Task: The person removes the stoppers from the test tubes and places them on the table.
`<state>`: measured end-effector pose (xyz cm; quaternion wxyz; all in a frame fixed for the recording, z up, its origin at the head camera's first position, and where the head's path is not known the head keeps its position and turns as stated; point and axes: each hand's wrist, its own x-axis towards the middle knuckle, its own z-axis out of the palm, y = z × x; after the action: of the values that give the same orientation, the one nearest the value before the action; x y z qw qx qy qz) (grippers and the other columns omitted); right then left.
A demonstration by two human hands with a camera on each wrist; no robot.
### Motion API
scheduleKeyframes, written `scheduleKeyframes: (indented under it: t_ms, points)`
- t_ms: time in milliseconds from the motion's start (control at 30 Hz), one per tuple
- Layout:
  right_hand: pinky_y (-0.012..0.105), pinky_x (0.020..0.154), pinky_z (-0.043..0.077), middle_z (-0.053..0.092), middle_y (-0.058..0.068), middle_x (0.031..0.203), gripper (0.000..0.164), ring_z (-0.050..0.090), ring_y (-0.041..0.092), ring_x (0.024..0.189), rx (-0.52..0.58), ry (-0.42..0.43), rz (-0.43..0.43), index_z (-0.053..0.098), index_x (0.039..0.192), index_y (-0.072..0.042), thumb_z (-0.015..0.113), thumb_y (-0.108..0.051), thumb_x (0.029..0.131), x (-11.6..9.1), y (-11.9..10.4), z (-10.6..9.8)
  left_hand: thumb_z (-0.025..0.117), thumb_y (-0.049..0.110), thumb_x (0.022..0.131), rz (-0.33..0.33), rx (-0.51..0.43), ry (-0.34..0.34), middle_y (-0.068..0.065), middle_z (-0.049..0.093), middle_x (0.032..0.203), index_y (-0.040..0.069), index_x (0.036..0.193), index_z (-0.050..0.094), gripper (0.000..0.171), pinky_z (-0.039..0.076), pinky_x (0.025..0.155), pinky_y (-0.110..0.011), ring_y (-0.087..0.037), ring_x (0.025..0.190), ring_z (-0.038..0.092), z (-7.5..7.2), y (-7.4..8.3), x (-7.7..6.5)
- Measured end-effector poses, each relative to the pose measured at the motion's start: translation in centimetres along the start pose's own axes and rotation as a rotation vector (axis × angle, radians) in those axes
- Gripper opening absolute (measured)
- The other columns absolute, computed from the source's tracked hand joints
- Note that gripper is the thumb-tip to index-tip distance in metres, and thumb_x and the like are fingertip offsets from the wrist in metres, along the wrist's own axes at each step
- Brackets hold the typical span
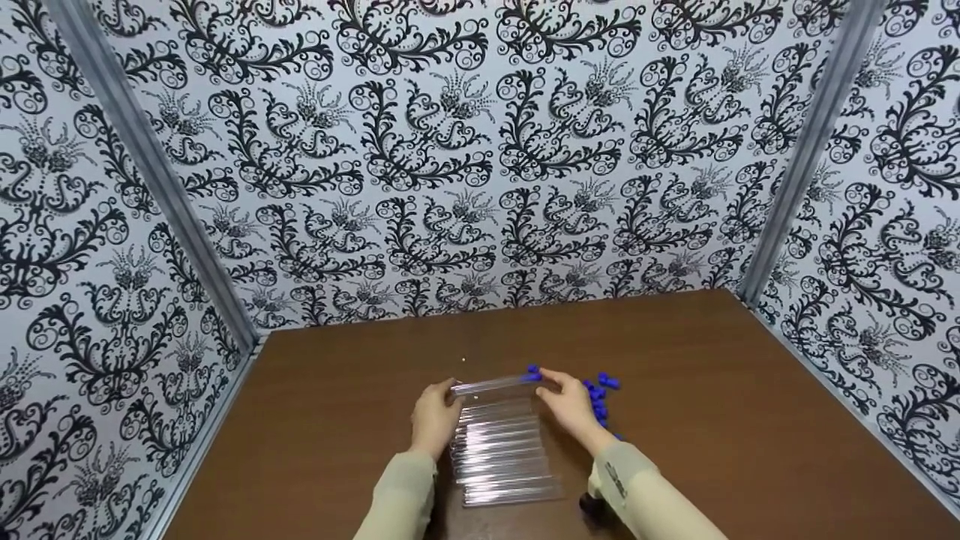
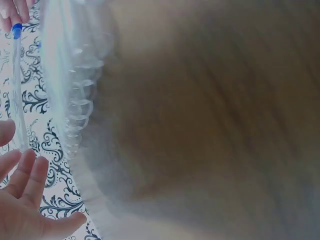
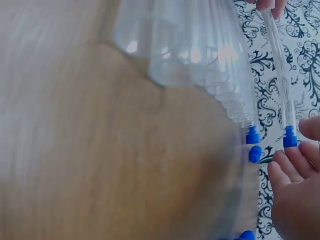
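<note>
Between my two hands is a clear test tube (image 1: 491, 385) with a blue stopper (image 3: 289, 138) at its right end. My left hand (image 1: 436, 411) grips the tube's left end between thumb and fingers. On the stopper end, the thumb and fingertips of my right hand (image 1: 568, 403) pinch the blue stopper. Nearer to me, a row of clear test tubes (image 1: 506, 454) lies side by side on the brown table (image 1: 330, 420). Another blue stopper (image 3: 253, 135) shows at the far end of that row in the right wrist view.
Several loose blue stoppers (image 1: 600, 411) are scattered beside and partly behind my right hand. Two of them (image 1: 608, 381) lie a little farther right. Patterned wall panels (image 1: 465, 165) enclose the table at the back and both sides. A dark round object (image 1: 595, 507) shows under the right sleeve.
</note>
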<state>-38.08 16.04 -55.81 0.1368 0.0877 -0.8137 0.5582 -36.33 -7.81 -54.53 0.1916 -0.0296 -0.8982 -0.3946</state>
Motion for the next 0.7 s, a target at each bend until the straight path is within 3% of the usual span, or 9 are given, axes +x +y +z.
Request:
scheduleKeyframes:
  t_ms: [167,300,467,700]
  points:
    - [0.037,0.081,0.054,0.066,0.024,0.11,0.035,0.065,0.035,0.097,0.0,0.058,-0.05,0.065,0.112,0.011,0.069,0.006,0.078,0.5,-0.4,0.0,0.073,0.006,0.083,0.042,-0.041,0.023,-0.011,0.065,0.093,-0.002,0.11,0.069,0.029,0.051,0.075,-0.042,-0.024,0.084,0.062,-0.5,0.2,0.2]
    - [0.035,0.076,0.054,0.068,0.018,0.099,0.033,0.065,0.03,0.088,-0.075,0.079,-0.12,0.069,0.107,0.008,0.072,0.006,0.074,0.8,-0.7,-0.1,0.072,0.005,0.084,0.065,-0.054,0.021,-0.008,0.065,0.091,-0.001,0.107,0.07,0.024,0.051,0.074,-0.039,-0.02,0.082,0.061,-0.9,0.3,0.3]
    - [0.031,0.07,0.052,0.066,0.012,0.09,0.028,0.062,0.023,0.079,-0.172,0.072,-0.22,0.072,0.102,0.004,0.072,0.008,0.074,1.2,-1.1,-0.6,0.071,0.006,0.085,0.092,-0.061,0.012,-0.005,0.063,0.091,0.001,0.103,0.072,0.019,0.051,0.075,-0.039,-0.02,0.082,0.061,-1.2,0.4,0.4]
    - [0.03,0.07,0.052,0.06,0.005,0.09,0.02,0.061,0.022,0.079,-0.198,0.021,-0.316,0.073,0.095,0.003,0.071,0.007,0.076,1.5,-2.0,-1.1,0.072,0.006,0.084,0.143,-0.022,0.034,-0.006,0.066,0.093,0.002,0.101,0.072,0.017,0.051,0.075,-0.039,-0.022,0.083,0.063,-1.8,0.3,0.6]
